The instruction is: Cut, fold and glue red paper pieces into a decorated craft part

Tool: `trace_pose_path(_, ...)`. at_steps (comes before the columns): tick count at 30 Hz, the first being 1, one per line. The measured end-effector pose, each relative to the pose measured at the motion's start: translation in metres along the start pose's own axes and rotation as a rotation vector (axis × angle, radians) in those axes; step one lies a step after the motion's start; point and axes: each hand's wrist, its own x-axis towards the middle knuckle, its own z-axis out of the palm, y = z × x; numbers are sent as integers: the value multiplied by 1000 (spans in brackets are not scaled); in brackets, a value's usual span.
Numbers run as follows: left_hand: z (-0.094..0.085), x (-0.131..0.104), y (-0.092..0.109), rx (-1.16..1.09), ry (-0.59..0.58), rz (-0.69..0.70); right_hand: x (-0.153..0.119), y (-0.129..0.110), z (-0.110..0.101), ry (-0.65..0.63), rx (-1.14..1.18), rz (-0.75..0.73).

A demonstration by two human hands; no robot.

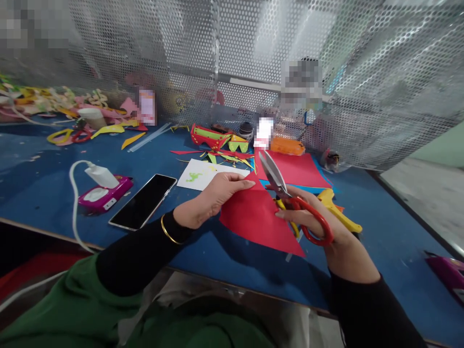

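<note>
A piece of red paper hangs above the table, pinched along its upper edge by my left hand. Red-handled scissors are in my right hand, their blades pointing up and away, close to the paper's right edge. Whether the blades touch the paper, I cannot tell. Partly hidden behind the paper and my right hand is a yellow-handled tool. Under and behind my left hand lies a white sheet with green and yellow bits on it.
Red sheets lie over blue ones at the back, near an orange packet. A yellow glue gun rests right of my hand. At left are a phone and a purple power strip. Perforated metal closes the back.
</note>
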Motion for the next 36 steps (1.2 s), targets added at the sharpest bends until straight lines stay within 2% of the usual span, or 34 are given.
trace_pose_path(2, -1, -1, 3, 26, 17, -13, 1, -4, 0, -158, 110, 44)
trace_pose_path(3, -2, -1, 4, 40, -10, -41, 2, -5, 0, -192, 130, 56)
trace_pose_path(8, -13, 0, 12, 57, -298, -203, 2, -7, -2, -88, 99, 28)
trace_pose_path(11, -14, -1, 12, 72, -344, -244, 3, -6, -1, -161, 125, 41)
trace_pose_path(14, -10, -3, 10, 114, -305, -240, 5, -6, 1, -179, 169, 101)
trace_pose_path(17, -8, -4, 11, 132, -267, -242, 7, -5, 2, -112, 233, 116)
trace_pose_path(21, -16, 0, 19, 157, -202, -193, 5, 2, -7, 0, 285, 28)
trace_pose_path(25, -29, 6, 26, 209, -165, -106, 2, 12, -23, 57, 200, -51)
trace_pose_path(30, -40, 10, 33, 213, -98, -59, 2, 20, -29, -39, 69, -98)
trace_pose_path(33, -45, 11, 39, 228, -33, -17, 3, 23, -24, -105, -28, -86)
trace_pose_path(36, -49, 11, 45, 226, 25, 21, 4, 25, -18, -103, -170, -89)
